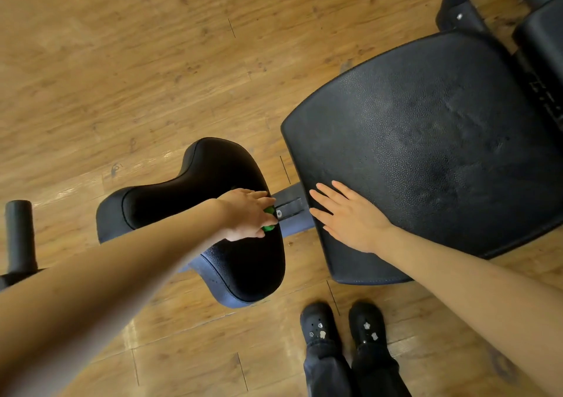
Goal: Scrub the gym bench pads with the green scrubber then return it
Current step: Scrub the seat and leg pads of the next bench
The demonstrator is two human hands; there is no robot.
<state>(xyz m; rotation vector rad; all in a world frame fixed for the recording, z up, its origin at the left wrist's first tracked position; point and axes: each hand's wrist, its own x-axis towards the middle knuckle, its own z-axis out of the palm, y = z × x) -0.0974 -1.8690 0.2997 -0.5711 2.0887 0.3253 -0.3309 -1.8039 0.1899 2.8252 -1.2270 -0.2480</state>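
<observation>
Two hands worked: the left hand (248, 212) gripped the green scrubber (269, 220) on the seat pad (213, 189), the right hand (350, 214) lay flat on the back pad (441, 122) beside it; scrubbing seemed underway, calling next for strokes.

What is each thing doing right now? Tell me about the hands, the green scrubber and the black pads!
left hand: grips the green scrubber, pressing it on the small pad's edge.
green scrubber: mostly hidden under the fingers.
right hand: flat, fingers spread, resting on the big pad.
small pad: curved, black, being scrubbed.
big pad: black, with dull smudges on top.
metal bar: joins the two pads.
shoes: standing side by side on the floor.
</observation>
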